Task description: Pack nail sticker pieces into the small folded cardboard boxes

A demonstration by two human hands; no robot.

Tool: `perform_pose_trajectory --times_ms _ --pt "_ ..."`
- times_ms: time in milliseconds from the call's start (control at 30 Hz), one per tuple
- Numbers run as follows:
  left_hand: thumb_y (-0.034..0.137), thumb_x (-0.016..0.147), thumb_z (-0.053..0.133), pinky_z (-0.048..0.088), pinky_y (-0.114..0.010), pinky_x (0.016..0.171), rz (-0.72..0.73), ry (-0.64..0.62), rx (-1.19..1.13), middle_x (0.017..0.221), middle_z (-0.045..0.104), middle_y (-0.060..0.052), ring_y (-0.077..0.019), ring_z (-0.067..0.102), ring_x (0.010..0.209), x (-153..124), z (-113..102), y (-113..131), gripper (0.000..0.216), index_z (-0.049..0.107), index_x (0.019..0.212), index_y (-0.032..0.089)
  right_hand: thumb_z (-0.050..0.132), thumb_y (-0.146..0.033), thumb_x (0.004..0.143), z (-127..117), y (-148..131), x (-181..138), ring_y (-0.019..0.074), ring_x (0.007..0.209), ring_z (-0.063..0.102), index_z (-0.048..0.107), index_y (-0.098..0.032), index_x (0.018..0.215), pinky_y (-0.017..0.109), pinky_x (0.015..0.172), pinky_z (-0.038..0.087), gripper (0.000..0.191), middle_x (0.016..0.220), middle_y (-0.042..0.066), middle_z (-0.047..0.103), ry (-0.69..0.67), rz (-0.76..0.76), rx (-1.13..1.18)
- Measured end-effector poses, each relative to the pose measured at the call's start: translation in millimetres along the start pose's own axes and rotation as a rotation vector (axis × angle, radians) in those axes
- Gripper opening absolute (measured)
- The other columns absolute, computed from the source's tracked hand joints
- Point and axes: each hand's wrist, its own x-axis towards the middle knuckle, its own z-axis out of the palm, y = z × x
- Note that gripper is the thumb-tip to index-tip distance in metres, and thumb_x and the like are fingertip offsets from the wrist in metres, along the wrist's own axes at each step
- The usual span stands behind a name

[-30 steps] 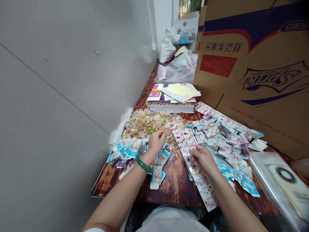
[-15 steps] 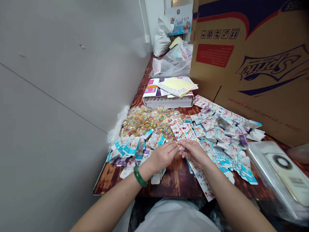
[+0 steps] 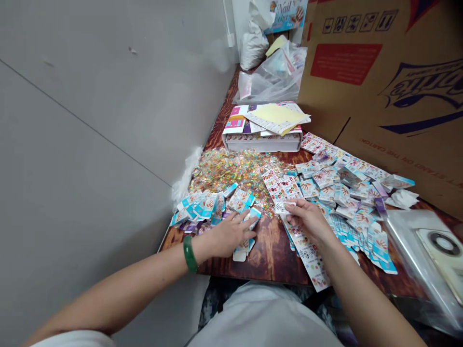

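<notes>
My left hand [image 3: 231,234] lies with fingers spread over the near edge of a pile of small blue-and-white boxes [image 3: 207,206]. Its fingertips touch one small box [image 3: 253,218]. Between the thumb and fingers of my right hand [image 3: 309,219] is a small printed sticker sheet [image 3: 284,207]. Under that hand runs a long strip of sticker sheets [image 3: 314,266], slanting toward the table's front edge. Beyond both hands is a heap of clear packets with bright multicoloured bits [image 3: 231,166].
More small boxes [image 3: 347,193] and flat blue-and-white cartons [image 3: 372,246] spread to the right. A phone [image 3: 443,250] rests over clear plastic. At the back are a larger open box of sticker sheets [image 3: 264,144] and a big cardboard carton [image 3: 347,106]. A grey wall [image 3: 90,96] bounds the left.
My left hand has come away from my right hand and moved left onto the small boxes. The right hand keeps the small sticker sheet. The view has shifted slightly.
</notes>
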Motion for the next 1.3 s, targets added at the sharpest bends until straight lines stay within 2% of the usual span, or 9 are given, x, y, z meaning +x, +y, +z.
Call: perform_pose_trajectory --times_ms 133,233,400,500,700,867,1067,1167,1300 --pt "0.013 0.073 0.056 0.025 -0.044 0.104 0.068 0.028 0.028 0.14 0.038 -0.009 -0.0313 0.027 0.132 3.9 -1.0 2.4 0.032 0.059 0.104 0.02 0.075 -0.036 0.06 0.8 2.2 -2.1 0.0068 0.035 0.044 0.062 -0.014 0.077 0.018 0.036 0.03 0.03 0.047 -0.002 0.058 -0.022 -0.013 -0.031" --pt "0.015 0.072 0.057 0.035 -0.037 0.095 -0.049 0.048 -0.1 0.119 0.055 -0.013 -0.0282 0.047 0.116 7.3 -14.6 -5.2 0.029 0.056 0.101 0.016 0.073 -0.037 0.063 -4.5 -1.0 -7.0 0.0067 0.036 0.044 0.063 -0.015 0.08 0.018 0.036 0.03 0.03 0.049 -0.002 0.058 -0.035 -0.025 -0.034" --pt "0.041 0.068 0.067 0.043 -0.027 0.064 -0.404 0.175 -0.603 0.083 0.06 -0.002 -0.0188 0.057 0.074 17.5 -30.4 -10.1 0.045 0.052 0.104 0.017 0.07 -0.037 0.067 4.3 -16.8 -21.8 0.0076 0.04 0.044 0.064 -0.017 0.088 0.02 0.04 0.033 0.03 0.051 -0.004 0.056 -0.134 -0.114 -0.09" --pt "0.042 0.062 0.072 0.044 -0.025 0.062 -0.439 0.28 -0.946 0.085 0.06 -0.001 -0.017 0.058 0.073 27.6 -28.3 -0.9 0.048 0.055 0.101 0.018 0.07 -0.037 0.064 19.2 -25.5 -27.2 0.0081 0.043 0.043 0.065 -0.017 0.082 0.022 0.043 0.033 0.027 0.051 -0.004 0.053 -0.101 -0.195 -0.223" --pt "0.037 0.067 0.069 0.041 -0.02 0.044 -0.502 0.242 -1.587 0.064 0.057 0.003 -0.0105 0.053 0.05 33.8 -24.6 16.3 0.046 0.05 0.106 0.021 0.068 -0.037 0.064 23.8 -28.3 -21.8 0.0107 0.05 0.045 0.063 -0.019 0.078 0.022 0.044 0.032 0.024 0.057 -0.002 0.053 0.024 -0.285 -0.305" --pt "0.05 0.078 0.055 0.036 -0.018 0.038 -0.559 0.326 -1.625 0.063 0.056 0.002 -0.0086 0.051 0.047 32.5 -19.9 21.6 0.038 0.055 0.103 0.021 0.064 -0.032 0.071 17.0 -22.9 -18.8 0.014 0.06 0.052 0.066 -0.02 0.081 0.024 0.053 0.039 0.016 0.07 0.001 0.062 -0.009 -0.389 -0.465" --pt "0.059 0.081 0.044 0.041 -0.021 0.041 -0.786 0.533 -1.55 0.08 0.063 -0.003 -0.0087 0.051 0.049 48.6 -10.3 33.6 0.05 0.056 0.111 0.021 0.068 -0.027 0.069 24.7 -16.1 -17.5 0.0156 0.065 0.054 0.069 -0.022 0.078 0.027 0.061 0.041 0.011 0.076 0.002 0.065 0.149 -0.563 -0.605" --pt "0.058 0.08 0.047 0.045 -0.022 0.046 -0.786 0.573 -1.57 0.093 0.062 -0.004 -0.0083 0.05 0.053 54.2 -11.7 37.9 0.049 0.058 0.108 0.02 0.071 -0.029 0.064 27.6 -18.1 -16.5 0.0114 0.05 0.047 0.068 -0.02 0.077 0.024 0.049 0.037 0.016 0.059 -0.002 0.058 0.079 -0.428 -0.465" --pt "0.055 0.082 0.047 0.044 -0.02 0.047 -0.742 0.555 -1.667 0.084 0.061 -0.003 -0.0084 0.05 0.055 55.1 -16.2 39.0 0.044 0.058 0.104 0.019 0.069 -0.034 0.063 28.5 -27.5 -17.9 0.0072 0.037 0.04 0.067 -0.017 0.08 0.021 0.039 0.031 0.024 0.048 -0.006 0.052 -0.109 -0.203 -0.307"
